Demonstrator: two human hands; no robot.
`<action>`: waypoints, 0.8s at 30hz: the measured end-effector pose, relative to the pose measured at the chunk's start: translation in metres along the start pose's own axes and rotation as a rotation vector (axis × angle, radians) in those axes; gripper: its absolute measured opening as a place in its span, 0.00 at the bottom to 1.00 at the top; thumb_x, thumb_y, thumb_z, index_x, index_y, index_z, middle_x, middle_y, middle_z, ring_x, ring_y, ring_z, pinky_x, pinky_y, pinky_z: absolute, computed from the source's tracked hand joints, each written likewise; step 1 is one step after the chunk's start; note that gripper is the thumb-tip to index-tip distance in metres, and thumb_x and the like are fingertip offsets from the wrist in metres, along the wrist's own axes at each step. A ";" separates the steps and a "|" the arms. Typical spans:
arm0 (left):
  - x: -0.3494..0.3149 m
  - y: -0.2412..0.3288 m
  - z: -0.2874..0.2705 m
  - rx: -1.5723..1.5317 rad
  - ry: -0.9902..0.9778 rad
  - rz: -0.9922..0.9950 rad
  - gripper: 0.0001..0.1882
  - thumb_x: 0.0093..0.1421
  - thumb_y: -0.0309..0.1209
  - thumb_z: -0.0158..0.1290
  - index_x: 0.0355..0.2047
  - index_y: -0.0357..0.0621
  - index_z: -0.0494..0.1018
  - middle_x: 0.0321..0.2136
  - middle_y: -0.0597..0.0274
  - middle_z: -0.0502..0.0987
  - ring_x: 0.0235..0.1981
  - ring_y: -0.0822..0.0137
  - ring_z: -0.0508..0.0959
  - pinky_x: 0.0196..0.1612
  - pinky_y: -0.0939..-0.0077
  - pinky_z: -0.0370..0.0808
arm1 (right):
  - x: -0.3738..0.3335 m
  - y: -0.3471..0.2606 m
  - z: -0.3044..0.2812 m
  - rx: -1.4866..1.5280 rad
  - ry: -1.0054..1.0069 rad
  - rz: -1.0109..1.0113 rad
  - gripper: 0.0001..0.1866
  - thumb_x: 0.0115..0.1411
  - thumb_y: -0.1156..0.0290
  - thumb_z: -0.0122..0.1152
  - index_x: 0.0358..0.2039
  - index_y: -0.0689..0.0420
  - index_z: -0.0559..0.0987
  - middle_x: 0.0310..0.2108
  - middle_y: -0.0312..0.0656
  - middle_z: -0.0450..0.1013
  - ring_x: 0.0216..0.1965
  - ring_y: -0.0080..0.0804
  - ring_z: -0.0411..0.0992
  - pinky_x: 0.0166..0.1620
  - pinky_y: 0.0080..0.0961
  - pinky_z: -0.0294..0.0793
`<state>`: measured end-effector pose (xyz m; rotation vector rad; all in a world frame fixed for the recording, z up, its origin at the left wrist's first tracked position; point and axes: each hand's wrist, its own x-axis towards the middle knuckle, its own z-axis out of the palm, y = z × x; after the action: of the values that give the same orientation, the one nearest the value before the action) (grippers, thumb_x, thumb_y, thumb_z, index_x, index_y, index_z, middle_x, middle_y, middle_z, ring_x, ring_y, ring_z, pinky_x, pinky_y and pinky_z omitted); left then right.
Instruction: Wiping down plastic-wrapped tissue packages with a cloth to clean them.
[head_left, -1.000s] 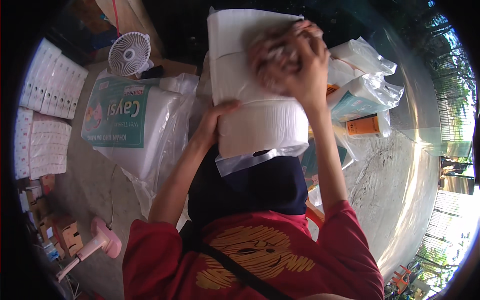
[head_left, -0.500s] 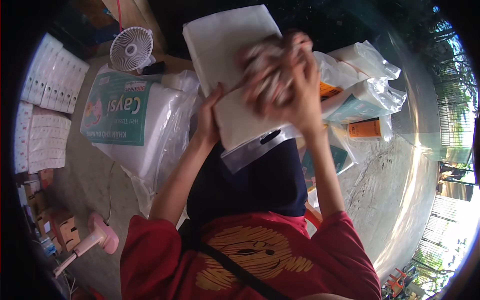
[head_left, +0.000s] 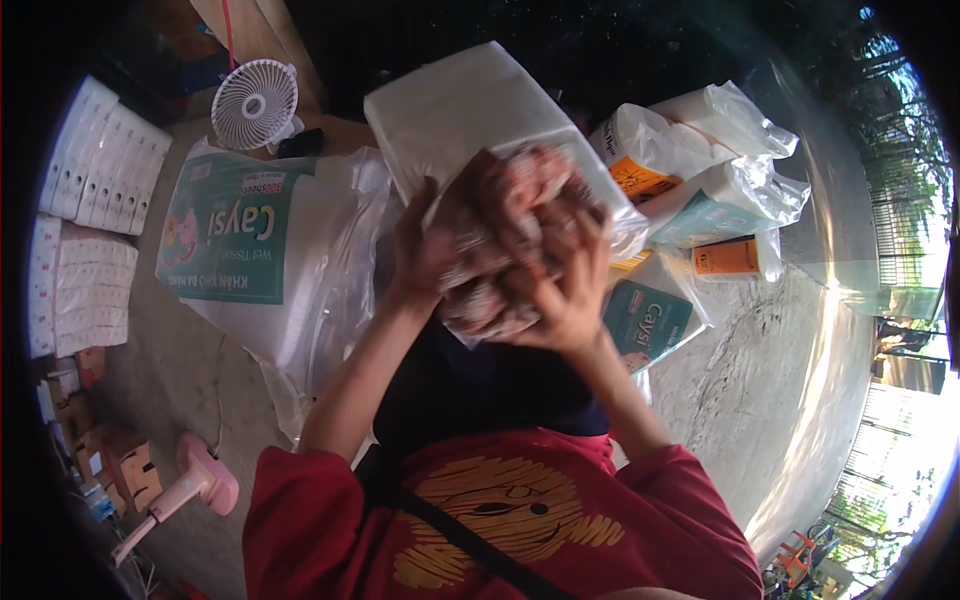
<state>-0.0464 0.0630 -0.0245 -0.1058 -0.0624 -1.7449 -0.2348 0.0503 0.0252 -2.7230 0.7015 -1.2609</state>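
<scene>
A white tissue pack in clear plastic (head_left: 465,105) lies tilted in front of me, above my lap. My left hand (head_left: 416,250) is closed against its left side, with part of the fingers hidden. My right hand (head_left: 570,285) grips a crumpled, glossy reddish-brown bundle (head_left: 520,215), pressed over the pack's near end. Its wrinkled surface looks like a plastic-wrapped wad; I cannot make out what is inside. The bundle covers the near end of the pack.
A large green-labelled tissue pack (head_left: 235,225) lies at left, below a small white fan (head_left: 255,104). At right are several bagged packs (head_left: 735,200) and a green-labelled pack (head_left: 650,320). White packs (head_left: 100,165) are stacked far left. A pink stand (head_left: 208,475) stands lower left.
My right hand has brought the bundle down toward me and slightly left, onto the pack's near end. The pack has turned, its near end swinging right. My left hand stays at its left side.
</scene>
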 end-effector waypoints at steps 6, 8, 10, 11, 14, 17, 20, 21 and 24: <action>0.004 -0.004 0.002 0.487 0.534 0.190 0.27 0.70 0.47 0.41 0.57 0.35 0.64 0.49 0.51 0.74 0.51 0.61 0.76 0.54 0.65 0.74 | 0.007 0.087 -0.012 -0.085 0.313 -0.064 0.46 0.41 0.42 0.73 0.54 0.58 0.72 0.54 0.55 0.66 0.58 0.59 0.63 0.55 0.59 0.63; 0.003 -0.003 0.005 0.486 0.577 0.159 0.28 0.69 0.46 0.44 0.58 0.34 0.63 0.48 0.52 0.74 0.50 0.62 0.76 0.54 0.67 0.74 | 0.010 0.097 -0.017 0.055 0.370 0.229 0.50 0.37 0.41 0.75 0.56 0.60 0.71 0.54 0.54 0.66 0.57 0.57 0.64 0.56 0.55 0.63; 0.001 -0.001 0.009 0.568 0.592 0.133 0.28 0.68 0.47 0.46 0.58 0.35 0.63 0.47 0.52 0.75 0.49 0.62 0.77 0.53 0.67 0.74 | 0.013 0.088 -0.016 0.018 0.328 0.354 0.47 0.40 0.40 0.72 0.55 0.60 0.71 0.53 0.54 0.66 0.56 0.57 0.63 0.55 0.55 0.63; 0.000 0.000 0.010 0.583 0.558 0.107 0.29 0.68 0.47 0.47 0.58 0.35 0.64 0.46 0.52 0.75 0.49 0.63 0.77 0.52 0.67 0.74 | 0.013 0.078 -0.014 0.042 0.332 0.278 0.45 0.40 0.40 0.70 0.53 0.60 0.72 0.53 0.53 0.66 0.57 0.58 0.63 0.56 0.56 0.63; -0.004 0.005 0.012 0.607 0.487 0.112 0.30 0.66 0.47 0.50 0.57 0.35 0.65 0.46 0.53 0.75 0.48 0.63 0.77 0.52 0.68 0.74 | 0.004 0.031 0.003 -0.004 0.297 0.028 0.44 0.42 0.35 0.66 0.50 0.58 0.73 0.53 0.54 0.65 0.59 0.60 0.60 0.58 0.60 0.58; -0.003 0.006 0.008 0.520 0.426 0.089 0.27 0.64 0.44 0.54 0.54 0.35 0.67 0.44 0.54 0.76 0.45 0.63 0.78 0.49 0.67 0.76 | -0.004 0.018 0.004 -0.002 0.119 -0.103 0.44 0.43 0.30 0.63 0.47 0.57 0.75 0.55 0.56 0.63 0.60 0.67 0.57 0.60 0.67 0.51; -0.003 0.002 0.006 0.700 0.468 0.086 0.27 0.60 0.42 0.59 0.52 0.35 0.68 0.42 0.55 0.76 0.42 0.64 0.78 0.46 0.67 0.77 | 0.012 0.059 -0.008 0.021 -0.048 0.118 0.35 0.42 0.44 0.68 0.43 0.59 0.75 0.51 0.54 0.66 0.58 0.60 0.61 0.58 0.58 0.58; -0.003 0.000 0.007 0.764 0.424 0.121 0.26 0.57 0.39 0.62 0.50 0.35 0.69 0.40 0.56 0.76 0.40 0.65 0.78 0.43 0.67 0.78 | 0.023 0.079 -0.009 0.088 0.015 0.146 0.34 0.41 0.48 0.68 0.43 0.59 0.75 0.50 0.54 0.66 0.56 0.57 0.63 0.57 0.53 0.60; -0.005 -0.008 0.011 0.917 0.512 0.019 0.30 0.54 0.38 0.65 0.52 0.34 0.68 0.42 0.54 0.75 0.41 0.64 0.78 0.44 0.68 0.77 | 0.059 0.124 -0.003 0.266 0.227 0.433 0.35 0.38 0.53 0.71 0.45 0.61 0.73 0.47 0.52 0.67 0.50 0.53 0.65 0.53 0.45 0.64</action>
<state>-0.0529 0.0701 -0.0142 0.9952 -0.4692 -1.5279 -0.2500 -0.0853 0.0394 -2.0916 0.9946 -1.4360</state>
